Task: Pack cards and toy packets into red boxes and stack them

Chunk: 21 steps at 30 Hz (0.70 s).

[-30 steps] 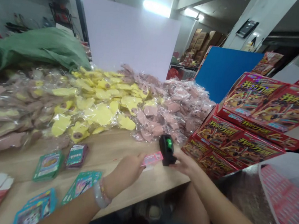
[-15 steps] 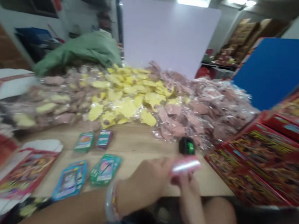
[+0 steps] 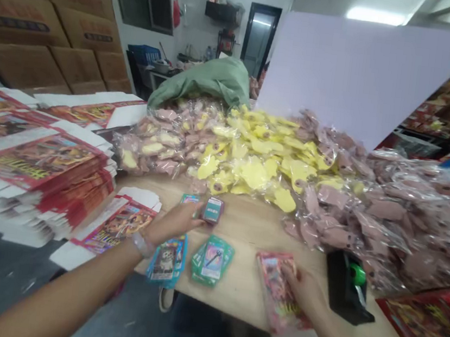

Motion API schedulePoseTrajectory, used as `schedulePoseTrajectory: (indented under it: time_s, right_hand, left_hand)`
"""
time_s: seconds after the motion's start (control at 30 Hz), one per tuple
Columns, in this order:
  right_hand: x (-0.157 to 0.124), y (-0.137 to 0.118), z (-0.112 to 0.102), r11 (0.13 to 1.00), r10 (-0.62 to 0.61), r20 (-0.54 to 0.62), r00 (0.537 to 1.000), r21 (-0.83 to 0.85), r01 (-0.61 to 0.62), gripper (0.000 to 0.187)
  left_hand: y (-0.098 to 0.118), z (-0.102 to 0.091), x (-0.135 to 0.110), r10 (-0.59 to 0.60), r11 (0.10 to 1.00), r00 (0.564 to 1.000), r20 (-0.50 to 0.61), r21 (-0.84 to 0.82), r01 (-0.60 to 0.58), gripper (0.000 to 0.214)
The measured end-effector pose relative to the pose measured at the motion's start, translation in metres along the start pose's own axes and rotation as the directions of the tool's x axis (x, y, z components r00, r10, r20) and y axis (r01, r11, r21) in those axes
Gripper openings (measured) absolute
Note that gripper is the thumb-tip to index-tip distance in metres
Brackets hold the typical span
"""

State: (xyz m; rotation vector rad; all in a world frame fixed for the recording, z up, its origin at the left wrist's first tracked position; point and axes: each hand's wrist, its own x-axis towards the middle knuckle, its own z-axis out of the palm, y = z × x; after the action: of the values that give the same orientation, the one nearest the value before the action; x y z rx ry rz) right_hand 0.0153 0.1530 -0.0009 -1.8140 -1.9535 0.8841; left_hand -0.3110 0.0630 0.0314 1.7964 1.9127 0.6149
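Observation:
My left hand (image 3: 180,220) reaches over a small green card stack (image 3: 190,199), which it partly hides. Its thumb and fingers are apart, with the tips close to a dark-edged card stack (image 3: 213,209); contact is unclear. Nearer to me lie a blue-bordered card stack (image 3: 164,262) and a fanned green-bordered card stack (image 3: 212,260). At the table's front edge my right hand (image 3: 303,287) grips a red printed box (image 3: 276,284) by its right side. A white flap extends from the box's near end. A black tape dispenser (image 3: 347,287) with a green core stands to the right.
Plastic-wrapped yellow pieces (image 3: 257,156) and pinkish-brown pieces (image 3: 384,210) are heaped across the back. Flattened printed cartons (image 3: 45,163) are piled at left, with one carton (image 3: 124,221) beside the cards. A green sack (image 3: 206,81) lies behind; another red box (image 3: 430,330) is at right.
The view has swung left. My hands were together on a shiny pinkish-red object; now they are apart, the left over at the card stacks and the right on the red box.

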Motion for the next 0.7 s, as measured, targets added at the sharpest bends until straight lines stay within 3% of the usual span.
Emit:
schedulePoseTrajectory:
  time_s: [0.07,0.1,0.17,0.2,0.27,0.37,0.47,0.6,0.7]
  right_hand:
    - [0.01,-0.026,0.015,0.975,-0.199,-0.07,0.977,-0.118,0.19,0.034]
    - [0.015,-0.047,0.028,0.932,-0.347,-0.024,0.938,-0.124,0.341,0.036]
    - [0.023,-0.097,0.065,0.773,-0.612,0.18,0.77,-0.074,0.631,0.038]
    - [0.028,-0.12,0.085,0.698,-0.673,0.292,0.68,-0.053,0.714,0.04]
    - [0.038,-0.154,0.12,0.629,-0.691,0.415,0.592,-0.058,0.775,0.035]
    - [0.051,-0.167,0.144,0.639,-0.654,0.445,0.612,-0.108,0.762,0.017]
    - [0.059,-0.159,0.14,0.672,-0.611,0.439,0.658,-0.152,0.725,0.021]
    - [0.057,-0.155,0.136,0.726,-0.566,0.359,0.742,-0.208,0.655,0.023]
    - [0.052,-0.156,0.139,0.736,-0.562,0.344,0.752,-0.208,0.645,0.022]
  left_hand:
    - [-0.037,-0.013,0.007,-0.023,0.996,1.0,0.005,0.086,0.022,0.036]
    - [-0.05,-0.017,0.011,-0.021,0.993,0.999,0.029,0.121,0.017,0.032]
    - [-0.065,-0.022,0.023,-0.001,0.985,0.995,0.1,0.172,-0.016,0.02]
    - [-0.069,-0.024,0.028,0.013,0.981,0.991,0.136,0.188,-0.039,0.014]
    - [-0.074,-0.029,0.035,0.052,0.975,0.979,0.195,0.201,-0.091,0.012]
    - [-0.078,-0.038,0.038,0.118,0.969,0.962,0.245,0.182,-0.165,0.014]
    - [-0.077,-0.041,0.033,0.156,0.967,0.957,0.246,0.161,-0.199,0.017]
    - [-0.071,-0.032,0.024,0.131,0.971,0.981,0.146,0.181,-0.157,0.024]
    - [-0.072,-0.028,0.023,0.126,0.975,0.985,0.114,0.169,-0.144,0.018]
